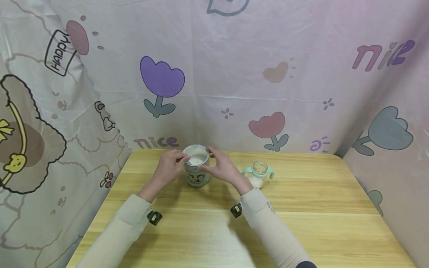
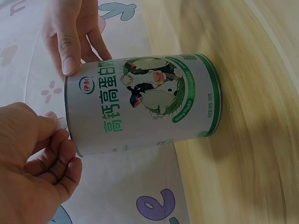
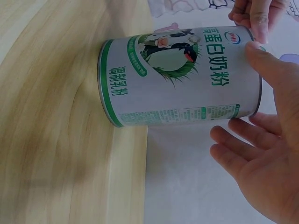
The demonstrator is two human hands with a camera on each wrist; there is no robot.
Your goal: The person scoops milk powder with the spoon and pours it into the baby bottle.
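A white and green milk powder can [image 1: 197, 175] stands upright on the table, with a cow picture on its front in both wrist views. A pale whitish surface shows inside its metal rim in the head view. My right hand [image 1: 222, 166] holds the can near the top, thumb [image 3: 271, 63] on the front and fingers round the far side. At the left of the rim, my left hand [image 1: 170, 166] pinches a thin whitish film [image 2: 62, 122] between thumb and curled fingers. Most of that film is hidden by the fingers.
To the right of the can stands a clear baby bottle [image 1: 260, 169] without a cap, with mint green handles and pale contents low inside. Behind the wooden table [image 1: 318, 193] hangs a printed cloth [image 1: 218, 74], close to the can.
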